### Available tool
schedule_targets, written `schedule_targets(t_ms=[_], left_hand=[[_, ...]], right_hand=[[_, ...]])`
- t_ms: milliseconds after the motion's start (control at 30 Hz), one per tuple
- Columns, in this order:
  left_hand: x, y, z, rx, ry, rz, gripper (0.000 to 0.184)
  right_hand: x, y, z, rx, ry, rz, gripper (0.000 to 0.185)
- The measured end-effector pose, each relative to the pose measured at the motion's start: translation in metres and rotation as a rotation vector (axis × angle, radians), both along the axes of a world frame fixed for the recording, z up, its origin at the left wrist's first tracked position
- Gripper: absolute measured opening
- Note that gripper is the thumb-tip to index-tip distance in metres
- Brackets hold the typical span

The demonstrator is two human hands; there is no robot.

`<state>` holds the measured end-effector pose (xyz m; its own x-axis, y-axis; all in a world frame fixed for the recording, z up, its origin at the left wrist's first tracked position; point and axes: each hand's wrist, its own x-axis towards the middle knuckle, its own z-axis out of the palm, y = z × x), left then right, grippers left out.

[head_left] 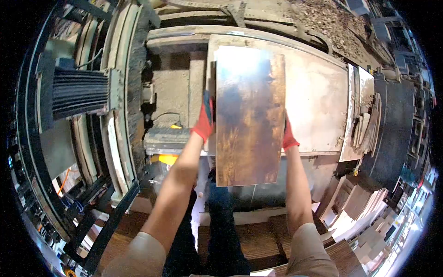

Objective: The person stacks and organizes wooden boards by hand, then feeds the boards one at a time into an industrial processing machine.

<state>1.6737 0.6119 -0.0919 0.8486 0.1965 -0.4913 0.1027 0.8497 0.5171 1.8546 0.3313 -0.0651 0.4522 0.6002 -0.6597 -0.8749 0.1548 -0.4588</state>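
Sleeves (143, 254) lie nearest, then the gloved left hand (203, 121) and right hand (290, 135), gripping the glossy brown panel (249, 120) by its long edges (right fingers mostly hidden). It overhangs the near side of the pale bench top (318, 101); uneven pressure could tilt it. Rightward lies open surface; leftward, the sunken bay (175, 94) might catch a corner.

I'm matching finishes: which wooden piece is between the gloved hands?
The mottled brown board, shiny at its far end; the paler, narrower strips lie piled to the right.
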Motion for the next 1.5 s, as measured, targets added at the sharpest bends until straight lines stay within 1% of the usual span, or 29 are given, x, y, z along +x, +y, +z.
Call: schedule_targets(t_ms=[67, 167, 267, 367, 467, 533, 567, 600, 667, 733, 767, 800, 833, 867, 900, 933, 1067, 1100, 1133, 1167, 1200, 1267, 1300, 1333, 1367, 1400, 1433, 1467, 1500], left_hand=[[0.034, 0.005, 0.017, -0.302, -0.008, 0.023, 0.057], [0.046, -0.01, 0.045, -0.2, -0.012, 0.025, 0.058], [0.051, -0.025, 0.027, -0.157, 0.018, 0.031, 0.059], [0.057, -0.031, 0.027, -0.424, -0.061, 0.026, 0.056], [0.037, -0.039, 0.015, -0.074, -0.14, -0.035, 0.055], [0.012, -0.052, 0.022, 0.167, -0.09, -0.174, 0.05], [-0.021, -0.059, 0.024, 0.625, 0.032, -0.359, 0.047], [-0.046, -0.068, 0.033, 0.851, 0.104, -0.4, 0.047], [-0.085, -0.091, 0.058, 0.981, 0.217, -0.348, 0.045], [-0.14, -0.102, 0.086, 1.025, 0.347, -0.321, 0.044], [-0.169, -0.106, 0.101, 1.046, 0.397, -0.335, 0.044], [-0.198, -0.112, 0.131, 1.063, 0.49, -0.397, 0.043], [-0.249, -0.131, 0.08, 1.084, 0.392, -0.419, 0.041], [-0.3, -0.147, 0.044, 1.517, 0.17, -0.374, 0.037], [-0.289, -0.118, 0.143, 0.811, 0.429, -0.522, 0.037], [-0.35, -0.142, 0.092, 1.301, 0.229, -0.454, 0.035], [-0.439, -0.161, 0.136, 2.148, 0.458, -0.601, 0.039], [-0.446, -0.163, 0.153, 1.554, 0.443, -0.369, 0.038], [-0.456, -0.165, 0.168, 1.208, 0.39, -0.228, 0.037], [-0.467, -0.168, 0.184, 0.873, 0.347, -0.056, 0.036], [-0.477, -0.176, 0.194, 0.774, 0.32, 0.038, 0.034], [-0.492, -0.186, 0.221, 0.818, 0.368, 0.092, 0.03], [-0.494, -0.185, 0.236, 0.962, 0.448, 0.06, 0.03], [-0.498, -0.181, 0.276, 1.053, 0.504, 0.149, 0.032], [-0.5, -0.175, 0.324, 1.142, 0.568, 0.238, 0.036], [-0.509, -0.165, 0.367, 1.09, 0.636, 0.223, 0.039], [-0.522, -0.164, 0.405, 1.017, 0.721, 0.233, 0.041], [-0.532, -0.166, 0.443, 0.867, 0.856, 0.365, 0.041], [-0.544, -0.176, 0.391, 0.984, 1.064, 0.548, 0.04]], right_hand=[[-0.004, 0.015, -0.008, -0.264, -0.189, -0.09, 0.053], [-0.003, 0.011, -0.005, -0.38, -0.309, -0.148, 0.05], [0.001, 0.008, 0.002, -0.41, -0.374, -0.139, 0.047], [0.002, 0.01, 0.005, -0.454, -0.449, -0.125, 0.044], [0.004, 0.009, 0.01, -0.519, -0.564, -0.092, 0.041], [0.01, 0.0, 0.015, -0.599, -0.709, -0.055, 0.039], [0.012, -0.009, 0.018, -0.644, -0.794, -0.029, 0.038], [0.013, -0.011, 0.023, -0.668, -0.862, -0.007, 0.037], [0.002, -0.018, 0.036, -0.675, -0.922, -0.031, 0.036], [-0.02, -0.031, 0.047, -0.736, -0.968, -0.078, 0.034], [-0.039, -0.041, 0.055, -0.799, -0.989, -0.096, 0.033], [-0.062, -0.044, 0.064, -0.863, -1.012, -0.099, 0.033], [-0.089, -0.043, 0.072, -0.93, -1.045, -0.077, 0.032], [-0.116, -0.046, 0.077, -0.997, -1.091, -0.01, 0.031], [-0.132, -0.051, 0.067, -1.257, -1.382, 0.136, 0.028], [-0.153, -0.04, 0.113, -0.809, -1.368, 0.263, 0.022], [-0.248, 0.012, 0.139, -0.66, -1.174, 0.271, 0.019], [-0.263, 0.025, 0.141, -0.614, -1.16, 0.281, 0.018], [-0.278, 0.036, 0.142, -0.573, -1.151, 0.285, 0.017], [-0.29, 0.047, 0.148, -0.483, -1.118, 0.281, 0.016], [-0.302, 0.063, 0.166, -0.363, -1.052, 0.292, 0.015], [-0.369, 0.135, 0.315, -0.012, -0.692, 0.376, 0.015], [-0.396, 0.167, 0.374, 0.023, -0.71, 0.448, 0.017], [-0.423, 0.188, 0.418, 0.051, -0.728, 0.517, 0.019], [-0.437, 0.21, 0.421, 0.156, -0.831, 0.588, 0.02], [-0.444, 0.232, 0.42, 0.275, -0.931, 0.696, 0.022], [-0.463, 0.25, 0.457, 0.318, -0.775, 0.673, 0.025], [-0.487, 0.27, 0.491, 0.362, -0.612, 0.687, 0.027], [-0.494, 0.295, 0.503, 0.418, -0.477, 0.735, 0.029]])
